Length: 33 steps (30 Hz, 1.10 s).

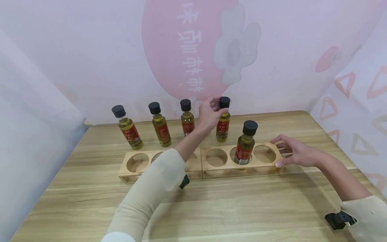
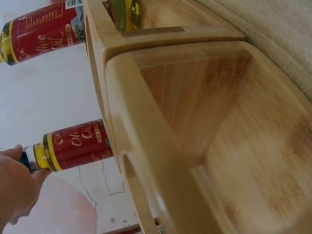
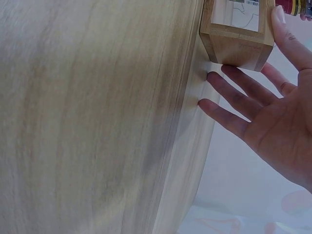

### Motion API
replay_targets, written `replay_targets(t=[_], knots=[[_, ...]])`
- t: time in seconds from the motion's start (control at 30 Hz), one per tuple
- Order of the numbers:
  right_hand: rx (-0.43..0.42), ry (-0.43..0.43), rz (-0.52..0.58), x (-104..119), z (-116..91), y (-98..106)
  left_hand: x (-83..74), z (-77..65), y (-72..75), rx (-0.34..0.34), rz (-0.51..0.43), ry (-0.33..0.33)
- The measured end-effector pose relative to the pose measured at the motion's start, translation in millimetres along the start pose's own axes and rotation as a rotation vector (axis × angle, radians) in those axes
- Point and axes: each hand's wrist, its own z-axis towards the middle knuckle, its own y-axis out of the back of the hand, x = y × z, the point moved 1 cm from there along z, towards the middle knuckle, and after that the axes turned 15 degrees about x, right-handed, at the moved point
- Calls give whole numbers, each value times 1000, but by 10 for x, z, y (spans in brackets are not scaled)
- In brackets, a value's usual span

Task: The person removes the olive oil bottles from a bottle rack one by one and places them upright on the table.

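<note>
Near the tabletop's [image 1: 229, 208] far edge, the left hand [image 1: 208, 115] pinches a bottle [image 1: 222, 127], probably fragile, best held below its cap [image 1: 224, 101]; the right hand [image 1: 294, 154] grips the rack [image 1: 206, 166].

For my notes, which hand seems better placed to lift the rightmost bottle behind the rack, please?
Probably the left hand, which grips that bottle at its cap; the right hand holds the rack's right end.

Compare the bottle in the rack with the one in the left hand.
The racked bottle sits in a round hole of the wooden rack, while the held bottle is behind it. No hand touches the racked bottle; the left hand grips the held bottle near its top. In the head view, the racked bottle shows a barcode, the held bottle its large lettering. Both have black caps and red labels.
</note>
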Motion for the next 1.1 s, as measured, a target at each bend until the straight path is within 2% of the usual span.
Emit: replay_targets(t=[0.57,0.87,1.1], knots=[[9,-3,6,11,5,6,-10,7,-9,13,12,-1],[13,-6,4,19,6,2,3,-3,30,41,91,-11],[12,-1,3,12,1,-2,-16,-54,68,72,119,21]])
